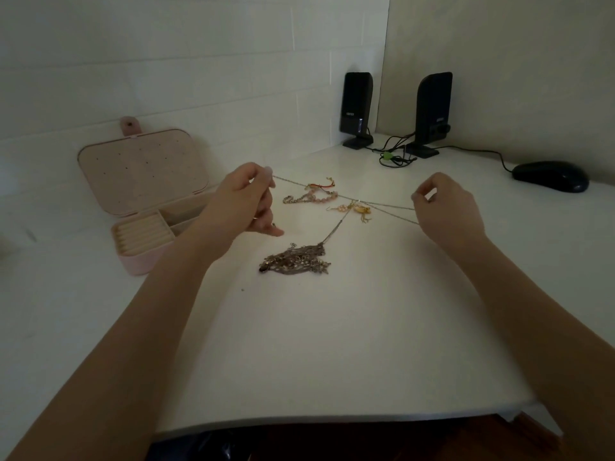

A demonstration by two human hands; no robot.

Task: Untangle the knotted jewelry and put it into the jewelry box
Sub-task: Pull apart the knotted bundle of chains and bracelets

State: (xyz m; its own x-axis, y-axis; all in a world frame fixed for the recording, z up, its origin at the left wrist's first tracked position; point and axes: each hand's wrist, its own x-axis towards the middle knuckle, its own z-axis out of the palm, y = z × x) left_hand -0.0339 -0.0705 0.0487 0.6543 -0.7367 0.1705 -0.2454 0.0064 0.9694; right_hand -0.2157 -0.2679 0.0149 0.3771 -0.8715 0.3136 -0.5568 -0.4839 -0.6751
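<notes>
Left hand (248, 199) pinching one end of thin silver chain (382, 204), right hand (447, 207) pinching other end. Chain stretching taut between hands, long axis left-right. Knotted dark chain cluster (296, 259) hanging off midpoint, lying below and between hands, nearer left. Open pink jewelry box (143, 181) sitting just left of left hand.

Left hand (248, 201) and right hand (447, 207) pinch a taut chain (382, 204)

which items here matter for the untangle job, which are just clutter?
Job: thin chain stretched between left hand and right hand; dark chain tangle; pink bead bracelet; gold pieces; open pink jewelry box.
Clutter: two speakers, mouse, cables.
</notes>
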